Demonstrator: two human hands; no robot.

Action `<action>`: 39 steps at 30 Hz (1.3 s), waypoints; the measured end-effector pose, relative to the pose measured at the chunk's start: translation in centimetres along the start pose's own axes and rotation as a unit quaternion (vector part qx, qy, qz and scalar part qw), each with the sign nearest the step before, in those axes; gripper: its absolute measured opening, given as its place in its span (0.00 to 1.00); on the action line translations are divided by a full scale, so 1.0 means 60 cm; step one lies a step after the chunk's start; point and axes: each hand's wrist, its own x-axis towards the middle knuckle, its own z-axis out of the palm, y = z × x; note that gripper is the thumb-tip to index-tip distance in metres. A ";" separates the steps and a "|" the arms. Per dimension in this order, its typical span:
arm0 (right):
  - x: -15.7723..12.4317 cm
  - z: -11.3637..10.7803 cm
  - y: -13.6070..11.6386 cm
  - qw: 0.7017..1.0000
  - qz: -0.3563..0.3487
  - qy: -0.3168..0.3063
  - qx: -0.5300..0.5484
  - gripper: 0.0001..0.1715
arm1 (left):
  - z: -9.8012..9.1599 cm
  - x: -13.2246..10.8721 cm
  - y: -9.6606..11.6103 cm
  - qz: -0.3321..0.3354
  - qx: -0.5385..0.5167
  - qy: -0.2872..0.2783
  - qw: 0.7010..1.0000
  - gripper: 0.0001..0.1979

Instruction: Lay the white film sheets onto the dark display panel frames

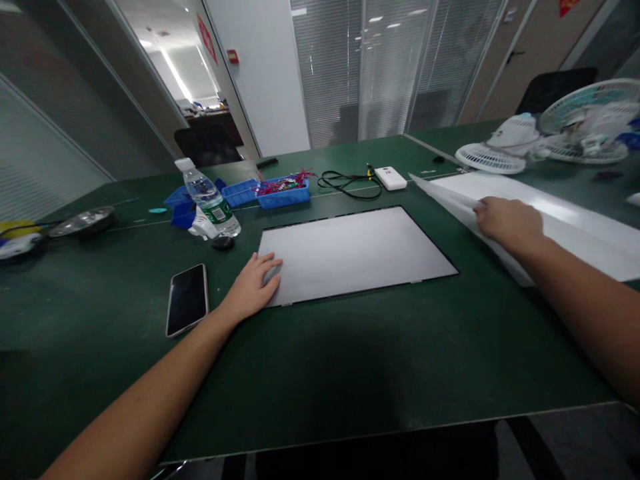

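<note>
A white rectangular panel (350, 253) with a thin black border lies flat on the green table. My left hand (255, 283) rests on its left edge, fingers spread and palm down, gripping nothing. Off to the right, my right hand (510, 223) has its fingers closed on the edge of a thin white sheet (445, 200). That sheet is tilted up from the table, its near edge raised. Beneath or behind it lies more glossy white sheet material (575, 207); whether it is the same piece I cannot tell.
A phone (187, 300) lies left of my left hand. Behind it stand a tilted water bottle (210, 197) and blue trays (284, 193), one with red wires. A black cable (350, 185) and white box (391, 178) lie farther back. White fan parts (515, 143) sit at right.
</note>
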 end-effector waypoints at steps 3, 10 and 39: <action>-0.002 -0.011 0.015 0.997 0.022 0.068 0.014 0.34 | -0.001 -0.001 0.003 -0.005 0.001 -0.004 1.000 0.28; -0.040 -0.013 -0.019 0.940 -0.067 0.303 0.139 0.34 | 0.000 -0.002 0.004 -0.013 0.007 -0.007 1.000 0.29; -0.152 0.014 -0.139 0.677 -0.705 0.003 0.210 0.32 | 0.003 -0.001 0.001 0.006 -0.006 0.007 1.000 0.30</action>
